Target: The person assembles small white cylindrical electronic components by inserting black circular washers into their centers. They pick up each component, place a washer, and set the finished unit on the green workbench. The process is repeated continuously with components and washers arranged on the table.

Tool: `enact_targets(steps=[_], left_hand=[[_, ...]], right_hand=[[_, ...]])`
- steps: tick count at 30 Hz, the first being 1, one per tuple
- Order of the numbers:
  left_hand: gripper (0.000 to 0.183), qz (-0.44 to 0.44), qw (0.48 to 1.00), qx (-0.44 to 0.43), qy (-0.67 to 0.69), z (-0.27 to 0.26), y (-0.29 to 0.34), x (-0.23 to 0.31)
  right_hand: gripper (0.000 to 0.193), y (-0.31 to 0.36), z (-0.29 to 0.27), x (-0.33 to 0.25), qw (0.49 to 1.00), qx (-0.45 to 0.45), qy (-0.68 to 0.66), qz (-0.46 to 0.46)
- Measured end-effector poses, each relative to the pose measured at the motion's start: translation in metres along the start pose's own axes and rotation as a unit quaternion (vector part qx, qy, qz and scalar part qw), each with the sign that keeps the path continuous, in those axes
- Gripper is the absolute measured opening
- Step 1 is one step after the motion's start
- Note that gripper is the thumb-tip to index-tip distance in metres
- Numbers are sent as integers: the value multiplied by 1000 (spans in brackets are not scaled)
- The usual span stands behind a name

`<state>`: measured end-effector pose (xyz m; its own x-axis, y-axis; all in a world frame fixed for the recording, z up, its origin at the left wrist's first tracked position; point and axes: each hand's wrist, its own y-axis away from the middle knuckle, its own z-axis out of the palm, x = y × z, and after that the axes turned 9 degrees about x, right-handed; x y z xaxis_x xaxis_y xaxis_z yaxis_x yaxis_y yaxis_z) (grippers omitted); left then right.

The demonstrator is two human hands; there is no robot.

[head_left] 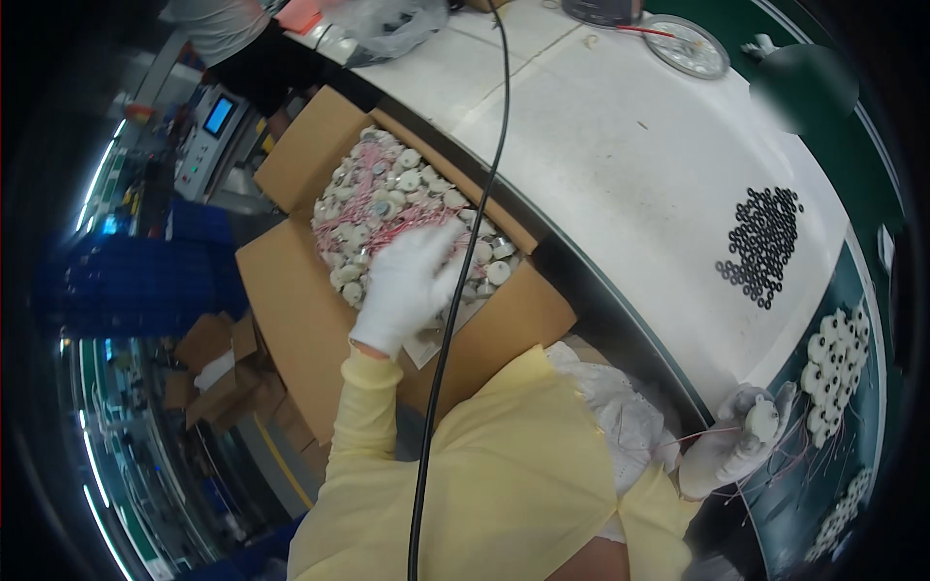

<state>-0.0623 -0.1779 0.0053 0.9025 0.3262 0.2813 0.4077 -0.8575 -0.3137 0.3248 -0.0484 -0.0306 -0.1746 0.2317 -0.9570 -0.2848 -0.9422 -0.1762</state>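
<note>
My left hand (402, 286), in a white glove, reaches into an open cardboard box (300, 320) on the left. Thumb and fingers look apart, and no held part shows; the fingertips are blurred against the contents. A heap of small round white motor-like parts (363, 184) with red and white wires fills the box. Far to the right, my gloved right hand (727, 455) is at the table edge. Its fingers are closed around one round white motor-like part (762, 420), whose thin wires trail from the hand.
Many small black rings (765, 247) lie grouped on the white table (601, 126). Rows of white round parts (835, 373) with wires rest on the green surface at right. A black cable (475, 232) hangs across the view. A clear round lid (686, 46) sits at the back; another person (228, 39) stands far left.
</note>
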Motion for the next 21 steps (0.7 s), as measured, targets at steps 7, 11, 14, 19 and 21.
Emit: enact_targets(steps=[7,11,14,19,21], left_hand=[[47,-71,958,38,-275,26,32,-69],[41,-93,949,57,-295,46,35,-70],[38,-17,936,135,-326,46,30,-55],[30,45,944,127,-301,36,28,-47],[25,46,965,60,-252,34,37,-50]], right_hand=[[111,-2,13,-17,997,-22,55,51],[109,-5,10,-14,996,-34,27,74],[107,-3,8,-16,994,-47,10,93],[99,-5,5,-18,988,-95,-33,116],[98,-4,2,-17,985,-117,-39,121]])
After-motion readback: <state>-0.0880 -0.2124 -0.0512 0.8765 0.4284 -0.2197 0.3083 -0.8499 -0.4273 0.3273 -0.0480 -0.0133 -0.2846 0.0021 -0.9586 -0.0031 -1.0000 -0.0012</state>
